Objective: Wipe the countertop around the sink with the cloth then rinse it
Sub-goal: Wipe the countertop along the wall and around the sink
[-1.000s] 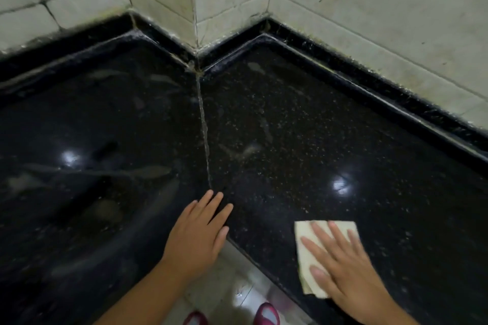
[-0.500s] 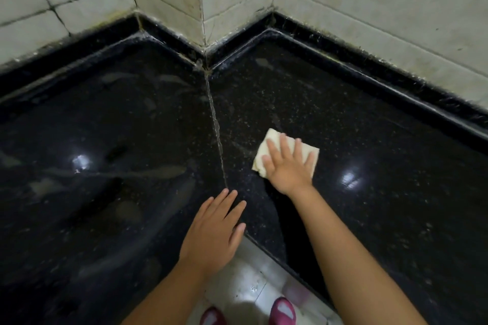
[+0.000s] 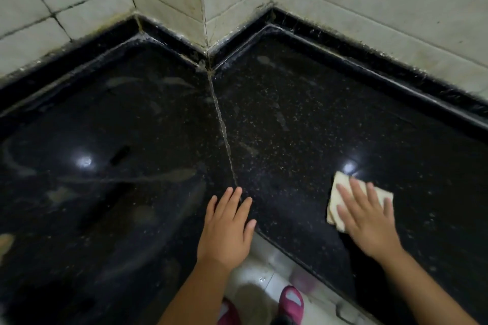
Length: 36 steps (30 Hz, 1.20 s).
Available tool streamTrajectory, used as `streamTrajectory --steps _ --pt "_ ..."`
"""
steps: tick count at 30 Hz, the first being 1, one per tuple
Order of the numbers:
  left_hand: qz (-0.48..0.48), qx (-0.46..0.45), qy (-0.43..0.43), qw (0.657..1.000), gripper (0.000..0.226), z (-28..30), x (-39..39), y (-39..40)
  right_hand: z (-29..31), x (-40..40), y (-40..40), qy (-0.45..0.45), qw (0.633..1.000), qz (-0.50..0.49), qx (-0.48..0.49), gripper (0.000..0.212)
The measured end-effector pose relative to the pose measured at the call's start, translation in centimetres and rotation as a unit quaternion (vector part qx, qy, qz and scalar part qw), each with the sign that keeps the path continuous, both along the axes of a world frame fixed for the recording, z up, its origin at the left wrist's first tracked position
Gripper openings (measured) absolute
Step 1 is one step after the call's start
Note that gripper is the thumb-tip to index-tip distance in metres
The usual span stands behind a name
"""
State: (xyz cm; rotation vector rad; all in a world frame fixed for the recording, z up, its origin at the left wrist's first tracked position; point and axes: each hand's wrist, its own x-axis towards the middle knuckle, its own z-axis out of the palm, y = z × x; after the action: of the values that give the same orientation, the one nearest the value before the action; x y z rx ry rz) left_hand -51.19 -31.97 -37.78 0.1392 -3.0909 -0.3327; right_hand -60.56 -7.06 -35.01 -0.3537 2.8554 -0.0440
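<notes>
1. I see the right hand (image 3: 369,221) lying flat on the cloth (image 3: 340,192), fingers straight and spread, pressing it onto the countertop (image 3: 303,119); nothing is curled round it
2. The cloth is a pale, folded rectangle on the right-hand slab of the black speckled countertop, near its front edge, just below a bright reflected light spot (image 3: 350,166); its far-left corner and right edge show past the fingers
3. My left hand (image 3: 227,229) rests open, palm down, fingers straight and together, at the inner corner of the front edge, holding nothing; its fingertips reach the near end of the pale seam (image 3: 223,129) that joins the two slabs
4. The left slab carries dull smears and streaks, with a second light spot (image 3: 84,161) on it
5. Cream wall tiles (image 3: 369,2) with dark grout rise behind a black raised rim
6. Between the forearms I see pink shoes (image 3: 291,301) on a pale floor (image 3: 264,266)
</notes>
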Motion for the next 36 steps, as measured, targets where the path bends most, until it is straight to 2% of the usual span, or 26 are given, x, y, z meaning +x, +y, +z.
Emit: streamTrajectory --steps 2,4,8,12,16,18,20,23,25,26,27,29,31,33,36 --pt "-0.002 0.004 -0.001 1.000 0.050 -0.1 0.0 -0.1 0.3 -4.0 -2.9 -0.037 0.994 -0.102 -0.021 0.051" --pt "0.000 0.009 -0.010 1.000 0.062 -0.1 -0.1 -0.3 0.5 -7.6 -6.6 -0.051 0.992 -0.115 -0.026 0.050" --pt "-0.014 0.026 0.013 0.999 0.048 -0.2 -0.1 -0.3 -0.1 -10.5 -14.2 -0.077 0.997 0.005 -0.025 0.050" --pt "-0.014 0.079 0.018 0.997 0.048 -0.1 -0.1 -0.3 -0.2 -8.6 -18.1 -0.074 0.981 0.175 -0.033 0.049" --pt "-0.013 0.091 0.024 0.996 0.045 -0.1 -0.1 -0.2 -0.4 -4.8 -15.0 -0.074 0.955 0.285 -0.013 0.049" --pt "-0.011 0.074 0.029 0.997 0.045 -0.1 -0.1 -0.2 -0.8 -2.6 -11.5 -0.070 0.951 0.299 -0.026 0.062" --pt "-0.008 0.064 0.033 0.997 0.045 0.0 0.0 -0.2 -1.3 -0.5 -7.3 -0.021 0.950 0.310 -0.018 0.071" --pt "-0.008 0.036 0.018 0.999 0.045 0.2 -0.1 -0.1 -1.2 1.0 -1.3 -0.038 0.972 0.228 0.033 0.051" --pt "-0.008 0.040 0.009 0.999 0.045 0.2 -0.1 -0.1 0.0 0.1 0.8 -0.055 0.987 0.142 0.044 0.069" --pt "-0.009 0.046 0.000 0.999 0.045 0.4 -0.2 -0.2 0.1 -0.7 1.2 -0.031 0.996 0.086 0.018 0.082" --pt "-0.009 0.053 -0.011 0.999 0.045 0.5 -0.2 -0.2 0.0 -1.5 1.2 -0.029 1.000 0.009 0.006 0.086" --pt "-0.009 0.070 -0.023 0.997 0.049 0.6 -0.1 -0.2 0.5 -3.1 -1.2 -0.060 0.994 -0.095 -0.014 0.060" --pt "0.005 0.129 -0.018 0.992 0.063 0.6 -0.1 -0.1 0.5 -4.0 -5.0 -0.071 0.993 -0.090 -0.026 0.049" --pt "0.038 0.215 0.015 0.976 0.068 0.8 -0.1 -0.2 0.5 -4.0 -8.8 -0.086 0.995 -0.023 -0.038 0.048" --pt "0.080 0.275 0.073 0.955 0.038 1.9 0.1 -0.7 -0.1 -2.3 -12.9 -0.090 0.991 0.092 -0.039 0.048"
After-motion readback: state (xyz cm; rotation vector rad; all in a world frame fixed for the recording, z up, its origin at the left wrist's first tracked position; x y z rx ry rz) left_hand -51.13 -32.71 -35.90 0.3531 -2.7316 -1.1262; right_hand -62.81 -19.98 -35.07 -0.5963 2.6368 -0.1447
